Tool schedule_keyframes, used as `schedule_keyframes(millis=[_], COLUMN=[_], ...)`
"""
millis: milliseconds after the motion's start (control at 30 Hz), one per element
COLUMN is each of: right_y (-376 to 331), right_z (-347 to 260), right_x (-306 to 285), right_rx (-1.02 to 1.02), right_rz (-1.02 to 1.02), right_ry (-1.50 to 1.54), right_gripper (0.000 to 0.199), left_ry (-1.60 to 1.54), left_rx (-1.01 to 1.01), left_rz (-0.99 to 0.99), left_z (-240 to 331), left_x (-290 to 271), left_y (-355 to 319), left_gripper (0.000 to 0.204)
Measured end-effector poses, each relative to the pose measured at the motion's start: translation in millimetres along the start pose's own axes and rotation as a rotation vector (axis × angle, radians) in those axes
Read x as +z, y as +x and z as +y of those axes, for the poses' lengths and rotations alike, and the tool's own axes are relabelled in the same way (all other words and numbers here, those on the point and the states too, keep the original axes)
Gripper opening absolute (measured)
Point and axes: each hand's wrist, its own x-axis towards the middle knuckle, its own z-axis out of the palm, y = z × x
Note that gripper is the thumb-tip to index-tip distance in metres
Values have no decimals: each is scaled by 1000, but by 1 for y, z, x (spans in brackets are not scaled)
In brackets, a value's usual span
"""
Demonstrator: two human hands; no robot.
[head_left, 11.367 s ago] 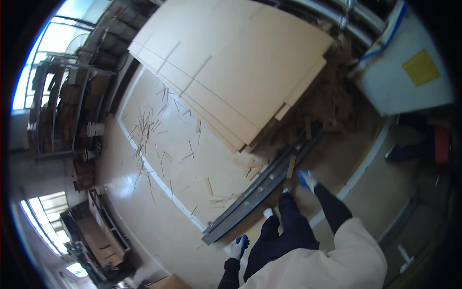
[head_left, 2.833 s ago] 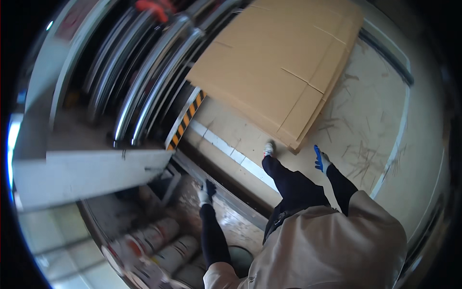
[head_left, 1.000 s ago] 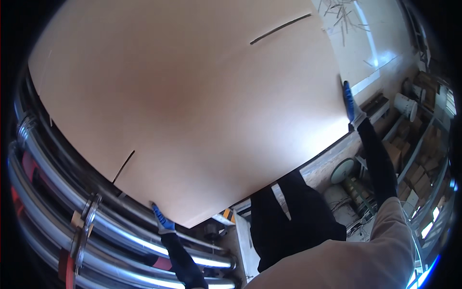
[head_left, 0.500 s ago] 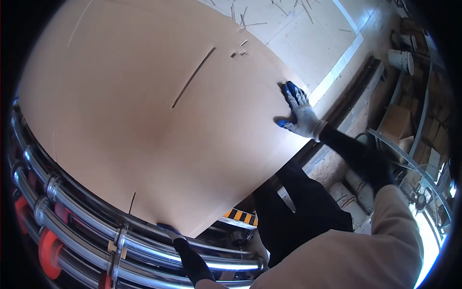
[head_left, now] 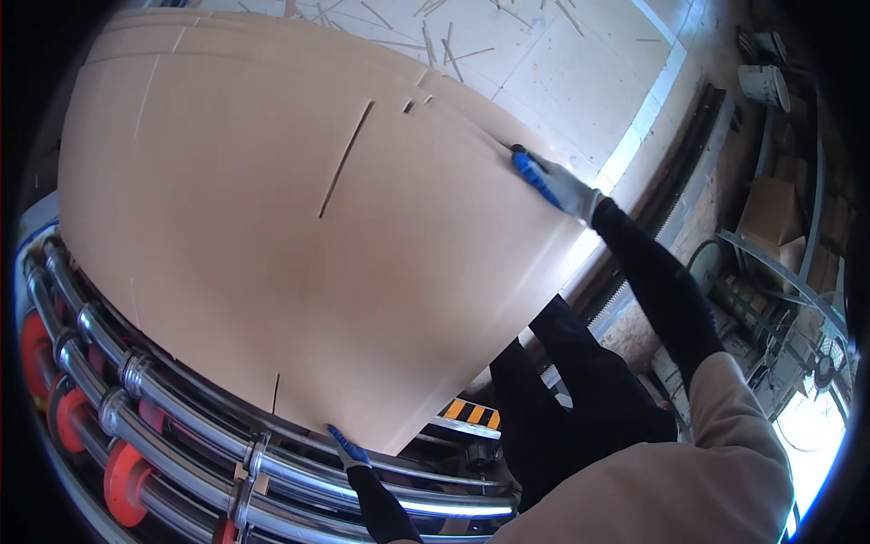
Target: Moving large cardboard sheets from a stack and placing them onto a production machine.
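A large brown cardboard sheet with several cut slots stretches before me, bowed and lying over other sheets whose edges show at the far left. At its right edge, my right hand, in a grey and blue work glove, is closed with the fingers curled round the board, which is bent up a little there. My left hand, gloved alike, pinches the near edge beside the metal rollers. Part of its grip is hidden by the board.
Shiny metal rollers with red discs run along the near left side. Thin cardboard strips litter the pale floor beyond. A toothed metal rail, a white bucket and a fan are on the right.
My right hand has gone from lying spread flat on the sheet to curling round its edge. The stacked sheets' edges have come into sight at the far left as the view shifted.
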Motion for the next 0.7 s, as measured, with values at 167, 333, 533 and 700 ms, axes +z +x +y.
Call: schedule_keyframes(millis=[167, 333, 533, 700], right_y=[13, 1, 4, 8], right_z=[-22, 41, 5, 31], right_x=[-21, -10, 1, 0], right_rx=[217, -46, -125, -4], right_rz=[-313, -161, -170, -248], right_ry=[511, 433, 41, 324], right_gripper=[61, 52, 59, 53], left_ry=[-119, -179, -234, -208], left_rx=[41, 97, 98, 113], left_rz=[18, 39, -12, -56], left_z=[-19, -10, -27, -18], left_x=[23, 21, -10, -7], left_y=[-23, -12, -10, 3], left_gripper=[69, 62, 61, 59])
